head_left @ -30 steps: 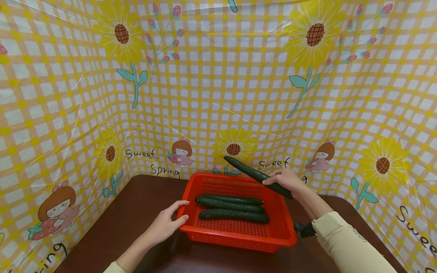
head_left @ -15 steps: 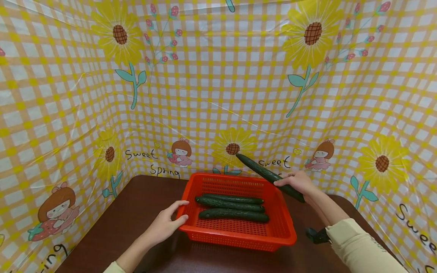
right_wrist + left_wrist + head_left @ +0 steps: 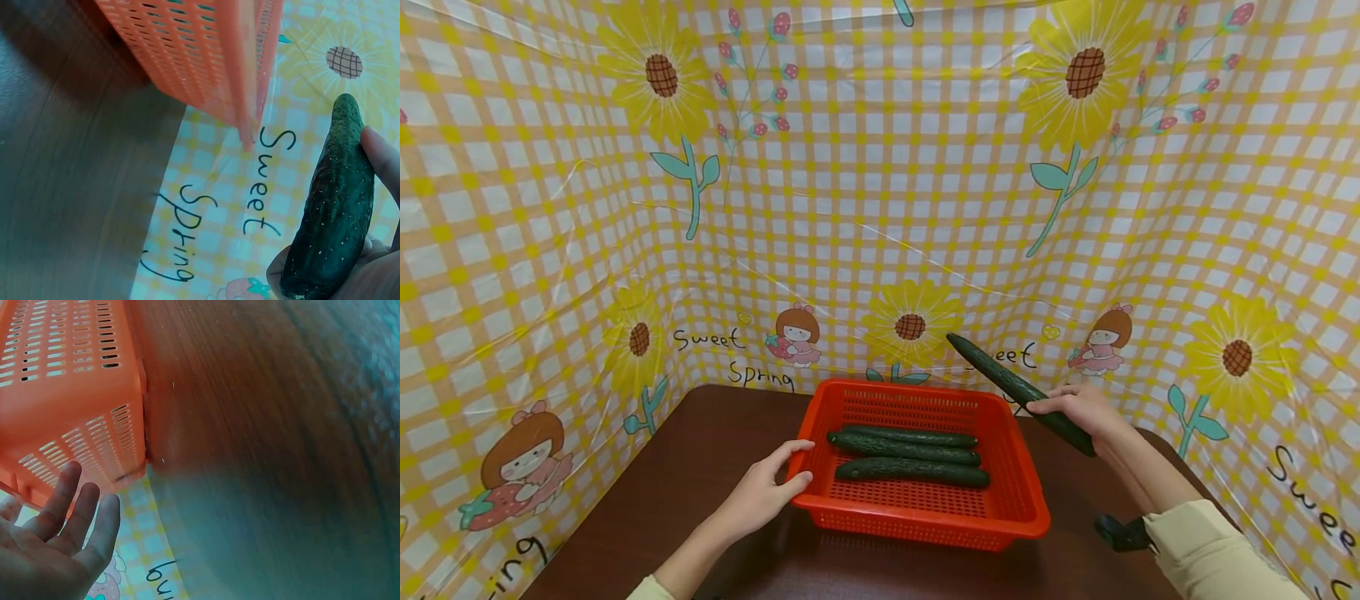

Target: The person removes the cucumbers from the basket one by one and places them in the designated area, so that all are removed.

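Note:
A red plastic basket (image 3: 917,521) with slotted walls sits on the dark table, and several dark green cucumbers (image 3: 910,471) lie side by side in it. At its left rim is my left hand (image 3: 763,492), thumb and index fingertips right at the edge. In the left wrist view the other fingers (image 3: 103,531) spread loosely outside the basket wall. To the right of the basket, my right hand (image 3: 1078,408) grips another cucumber (image 3: 1000,375) near its lower end. That cucumber is raised and tilted, its far tip pointing up and left. In the right wrist view the thumb (image 3: 381,156) presses along its side.
The brown wooden table (image 3: 700,450) spreads around the basket. A checkered cloth (image 3: 850,208) printed with sunflowers stands as walls at the back and both sides. A black strap-like thing (image 3: 1123,533) shows by the right sleeve.
My right hand has carried its cucumber rightward, from over the basket's right side to beyond its right rim. The left hand, the basket and the cucumbers inside have stayed put.

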Demonstrator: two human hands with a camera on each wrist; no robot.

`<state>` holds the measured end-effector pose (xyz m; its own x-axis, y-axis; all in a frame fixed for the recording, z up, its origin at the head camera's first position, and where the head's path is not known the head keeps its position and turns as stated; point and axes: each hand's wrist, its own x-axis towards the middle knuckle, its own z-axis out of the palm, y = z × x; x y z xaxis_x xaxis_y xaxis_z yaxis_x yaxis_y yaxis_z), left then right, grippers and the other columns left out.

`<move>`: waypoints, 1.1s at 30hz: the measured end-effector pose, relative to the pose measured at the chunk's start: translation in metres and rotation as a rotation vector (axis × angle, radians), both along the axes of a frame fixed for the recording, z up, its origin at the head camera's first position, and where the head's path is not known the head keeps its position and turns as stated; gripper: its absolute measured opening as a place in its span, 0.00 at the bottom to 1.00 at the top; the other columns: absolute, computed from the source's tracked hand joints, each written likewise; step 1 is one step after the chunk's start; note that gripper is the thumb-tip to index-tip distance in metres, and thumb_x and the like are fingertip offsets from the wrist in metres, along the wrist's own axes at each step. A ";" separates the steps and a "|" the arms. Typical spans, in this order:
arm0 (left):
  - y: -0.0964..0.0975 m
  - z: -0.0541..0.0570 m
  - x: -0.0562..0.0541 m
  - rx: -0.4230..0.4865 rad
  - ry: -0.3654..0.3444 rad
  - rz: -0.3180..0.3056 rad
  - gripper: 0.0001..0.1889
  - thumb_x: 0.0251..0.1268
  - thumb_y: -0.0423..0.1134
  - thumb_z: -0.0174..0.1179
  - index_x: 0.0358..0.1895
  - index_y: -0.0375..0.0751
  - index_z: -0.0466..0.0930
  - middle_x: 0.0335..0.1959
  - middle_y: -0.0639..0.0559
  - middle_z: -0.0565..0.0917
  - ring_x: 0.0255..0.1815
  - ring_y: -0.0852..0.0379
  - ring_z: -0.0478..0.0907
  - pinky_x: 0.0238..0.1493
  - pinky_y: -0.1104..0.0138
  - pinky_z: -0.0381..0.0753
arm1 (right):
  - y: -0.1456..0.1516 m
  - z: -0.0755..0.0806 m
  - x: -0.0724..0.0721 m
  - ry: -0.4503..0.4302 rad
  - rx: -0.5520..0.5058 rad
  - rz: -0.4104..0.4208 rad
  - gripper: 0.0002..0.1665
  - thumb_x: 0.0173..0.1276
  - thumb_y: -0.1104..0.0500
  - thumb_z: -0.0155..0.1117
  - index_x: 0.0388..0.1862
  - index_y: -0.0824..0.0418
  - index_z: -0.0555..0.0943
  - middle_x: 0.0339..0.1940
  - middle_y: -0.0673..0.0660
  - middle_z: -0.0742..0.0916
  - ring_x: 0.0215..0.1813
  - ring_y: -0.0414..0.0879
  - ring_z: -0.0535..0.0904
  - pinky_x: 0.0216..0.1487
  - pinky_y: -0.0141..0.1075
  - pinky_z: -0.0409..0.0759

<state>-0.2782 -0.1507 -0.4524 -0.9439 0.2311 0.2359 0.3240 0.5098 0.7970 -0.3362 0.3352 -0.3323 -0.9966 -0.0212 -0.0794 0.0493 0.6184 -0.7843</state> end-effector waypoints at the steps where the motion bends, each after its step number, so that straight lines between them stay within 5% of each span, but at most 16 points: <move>1: 0.000 0.000 0.000 -0.003 0.001 0.003 0.23 0.71 0.45 0.62 0.68 0.54 0.73 0.60 0.49 0.79 0.55 0.51 0.72 0.54 0.53 0.72 | 0.002 -0.001 0.001 0.001 0.008 -0.007 0.46 0.67 0.41 0.68 0.70 0.72 0.70 0.68 0.76 0.71 0.45 0.57 0.81 0.42 0.44 0.82; 9: -0.001 0.001 -0.001 0.003 0.009 -0.005 0.23 0.72 0.44 0.61 0.68 0.53 0.73 0.61 0.47 0.80 0.57 0.49 0.73 0.54 0.52 0.73 | 0.018 -0.009 0.011 -0.002 -0.008 -0.069 0.49 0.65 0.39 0.69 0.71 0.73 0.68 0.68 0.76 0.71 0.39 0.50 0.82 0.40 0.41 0.82; 13: -0.001 0.000 -0.001 0.001 0.008 -0.003 0.23 0.72 0.44 0.61 0.68 0.53 0.73 0.60 0.46 0.80 0.55 0.49 0.73 0.54 0.52 0.73 | 0.027 -0.012 0.014 -0.004 -0.020 -0.092 0.42 0.66 0.40 0.69 0.63 0.73 0.76 0.51 0.70 0.82 0.35 0.50 0.83 0.39 0.42 0.82; 18: -0.001 -0.001 -0.001 0.000 0.008 0.009 0.23 0.72 0.45 0.61 0.68 0.54 0.74 0.60 0.48 0.79 0.56 0.50 0.73 0.55 0.51 0.72 | 0.040 -0.017 0.019 0.020 0.007 -0.122 0.39 0.66 0.39 0.69 0.59 0.72 0.80 0.56 0.74 0.80 0.41 0.52 0.80 0.39 0.40 0.81; 24: 0.000 -0.004 -0.002 0.002 0.009 0.010 0.23 0.72 0.45 0.62 0.67 0.56 0.73 0.61 0.48 0.79 0.58 0.49 0.73 0.56 0.50 0.72 | 0.053 -0.025 0.025 0.003 -0.098 -0.183 0.22 0.64 0.41 0.72 0.42 0.59 0.88 0.34 0.50 0.84 0.31 0.49 0.83 0.37 0.42 0.83; 28: 0.000 -0.003 -0.002 0.001 0.009 0.009 0.23 0.72 0.45 0.62 0.67 0.55 0.73 0.60 0.48 0.80 0.55 0.50 0.73 0.55 0.51 0.72 | 0.060 -0.029 0.028 0.003 -0.096 -0.213 0.34 0.63 0.41 0.72 0.56 0.66 0.83 0.35 0.48 0.85 0.31 0.49 0.84 0.37 0.43 0.83; 33: -0.001 -0.004 -0.003 0.004 0.005 0.002 0.23 0.72 0.45 0.61 0.68 0.55 0.73 0.58 0.48 0.80 0.53 0.50 0.73 0.52 0.53 0.73 | 0.067 -0.033 0.029 -0.001 -0.061 -0.235 0.48 0.65 0.39 0.69 0.69 0.73 0.71 0.52 0.71 0.83 0.33 0.47 0.83 0.38 0.43 0.83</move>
<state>-0.2807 -0.1515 -0.4560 -0.9431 0.2281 0.2420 0.3272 0.5069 0.7975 -0.3072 0.4027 -0.3651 -0.9747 0.2066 -0.0858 0.1869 0.5415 -0.8197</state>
